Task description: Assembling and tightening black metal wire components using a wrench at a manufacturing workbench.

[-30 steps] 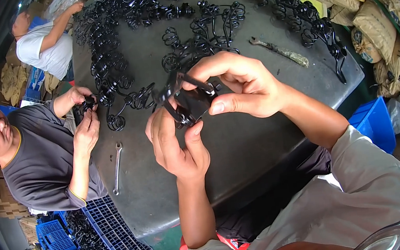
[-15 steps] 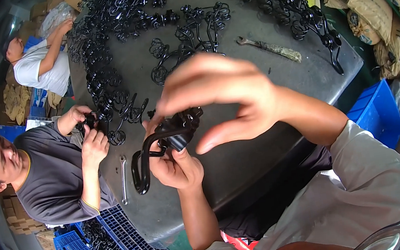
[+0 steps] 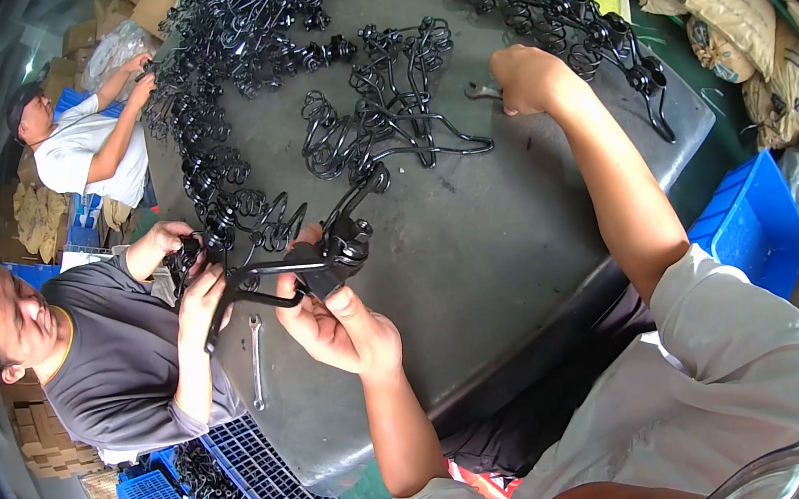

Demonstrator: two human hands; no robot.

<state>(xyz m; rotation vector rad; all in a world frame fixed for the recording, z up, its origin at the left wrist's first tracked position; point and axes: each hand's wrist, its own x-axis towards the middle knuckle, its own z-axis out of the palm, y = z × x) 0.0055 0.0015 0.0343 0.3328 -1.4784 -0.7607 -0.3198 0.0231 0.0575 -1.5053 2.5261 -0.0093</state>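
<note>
My left hand [image 3: 349,337] is closed around a glossy black bent-rod metal part [image 3: 344,247] with a blocky clamp-like middle, held above the near left of the table. One bent arm of it sticks out to the left. My right hand [image 3: 534,80] reaches to the far right of the table, its fingers closed over a wrench. Only the jaw end of that wrench [image 3: 482,90] shows left of the fingers; its wrapped handle is hidden under the hand. Beyond my hands lie a few loose black coiled rod pieces [image 3: 380,101].
Black coiled parts [image 3: 250,37] heap along the table's [image 3: 483,269] far and left sides. A second wrench [image 3: 257,361] lies near the left edge. Left, a co-worker [image 3: 118,337] handles black pieces; another person works farther back. Blue crates [image 3: 279,487] and a blue bin [image 3: 754,223] flank the table.
My right hand has moved away from the black part, out to the far right, and closed on the wrench. The black part in my left hand has turned and tilted.
</note>
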